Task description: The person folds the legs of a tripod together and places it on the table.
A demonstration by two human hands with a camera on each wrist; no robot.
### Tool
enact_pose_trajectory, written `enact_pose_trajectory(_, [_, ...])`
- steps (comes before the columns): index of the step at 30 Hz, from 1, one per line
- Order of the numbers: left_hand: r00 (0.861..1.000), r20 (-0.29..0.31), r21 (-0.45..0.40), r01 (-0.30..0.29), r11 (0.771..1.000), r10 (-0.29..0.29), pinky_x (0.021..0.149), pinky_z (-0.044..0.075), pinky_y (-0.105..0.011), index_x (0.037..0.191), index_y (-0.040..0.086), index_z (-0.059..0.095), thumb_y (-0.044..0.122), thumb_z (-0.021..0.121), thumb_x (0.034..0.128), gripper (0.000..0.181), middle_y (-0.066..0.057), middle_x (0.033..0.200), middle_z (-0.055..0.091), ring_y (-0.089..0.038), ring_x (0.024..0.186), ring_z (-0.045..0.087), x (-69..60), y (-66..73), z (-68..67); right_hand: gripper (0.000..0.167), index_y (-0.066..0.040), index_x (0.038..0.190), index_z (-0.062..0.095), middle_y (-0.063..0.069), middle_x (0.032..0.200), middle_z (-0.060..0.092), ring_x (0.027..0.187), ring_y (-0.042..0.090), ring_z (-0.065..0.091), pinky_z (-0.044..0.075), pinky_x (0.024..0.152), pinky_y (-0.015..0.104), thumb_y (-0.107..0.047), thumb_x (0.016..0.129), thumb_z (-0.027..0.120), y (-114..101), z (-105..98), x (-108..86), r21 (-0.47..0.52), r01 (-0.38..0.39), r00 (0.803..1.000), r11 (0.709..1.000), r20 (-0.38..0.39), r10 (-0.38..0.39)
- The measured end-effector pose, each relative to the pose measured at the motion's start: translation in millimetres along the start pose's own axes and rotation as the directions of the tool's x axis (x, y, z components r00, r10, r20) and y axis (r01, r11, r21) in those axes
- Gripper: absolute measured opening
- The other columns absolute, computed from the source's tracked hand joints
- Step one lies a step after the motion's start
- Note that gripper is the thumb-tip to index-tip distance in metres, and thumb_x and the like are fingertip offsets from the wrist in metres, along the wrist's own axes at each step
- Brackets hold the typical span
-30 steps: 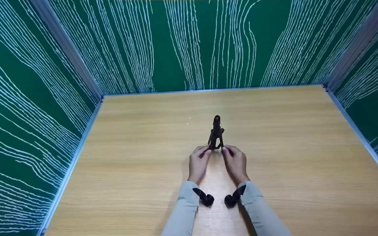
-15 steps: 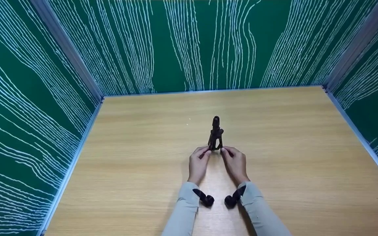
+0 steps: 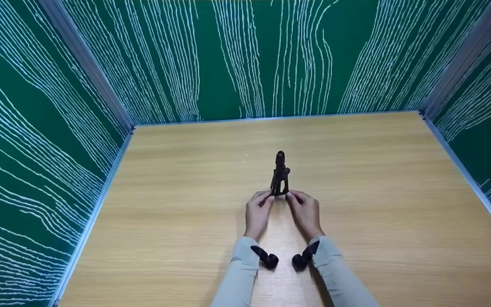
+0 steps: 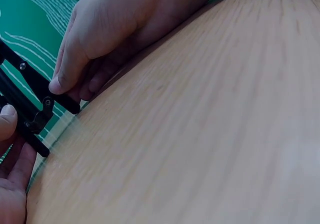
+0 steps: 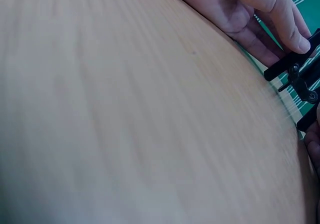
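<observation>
A small black tripod (image 3: 280,174) stands upright at the middle of the wooden table, its narrow head pointing away from me. My left hand (image 3: 257,214) pinches the foot of its left leg between thumb and fingers. On the other side, my right hand (image 3: 307,213) holds the right leg's lower end the same way. Both wrist views show the tripod's legs (image 4: 35,79) joined by small hinged braces (image 5: 298,86) with screws, while its upper part lies outside those frames. A thumb presses on the flat leg in each wrist view.
The light wooden table (image 3: 177,192) is bordered by green panels (image 3: 228,59) with white wavy lines at the back and both sides. Two tiny white specks lie left of the tripod. Black camera mounts (image 3: 267,258) stick inward from both grey sleeves (image 3: 237,273).
The tripod has turned and shifted very slightly to the left at its head. Both hands keep their hold on its legs and have hardly moved.
</observation>
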State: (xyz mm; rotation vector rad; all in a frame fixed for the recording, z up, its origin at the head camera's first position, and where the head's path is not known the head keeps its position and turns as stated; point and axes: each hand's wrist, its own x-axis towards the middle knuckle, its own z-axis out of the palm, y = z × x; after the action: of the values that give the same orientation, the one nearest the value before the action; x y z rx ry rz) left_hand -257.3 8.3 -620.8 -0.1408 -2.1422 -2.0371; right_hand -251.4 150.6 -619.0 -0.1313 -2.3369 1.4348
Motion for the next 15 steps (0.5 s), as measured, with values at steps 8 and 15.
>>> enact_pose_trajectory(8, [1.000,0.004,0.008,0.010,1.000,-0.010,0.081,0.055,-0.023,0.111,0.004,0.071,0.009,0.067,0.0890,0.023,-0.004,0.106,0.070,-0.009,0.091,0.064,-1.0,2.1,1.0,0.017,-0.005,0.102,0.074,0.013,0.101,0.073,0.095,0.028,0.069,0.054,0.085,0.041,-0.015,0.091,0.067,-0.9,-1.1,-0.2,0.032,-0.009,0.999,0.999,0.035,0.008])
enact_pose_trajectory(15, [1.000,-0.016,0.010,0.005,1.000,-0.005,0.081,0.055,-0.022,0.111,0.000,0.069,0.005,0.067,0.0885,0.024,-0.008,0.108,0.068,-0.013,0.091,0.065,-2.8,3.3,2.8,0.020,-0.007,0.107,0.073,0.011,0.102,0.073,0.094,0.025,0.067,0.053,0.085,0.037,-0.016,0.089,0.069,-0.2,-1.4,-0.6,0.067,-0.024,0.998,0.997,0.066,0.020])
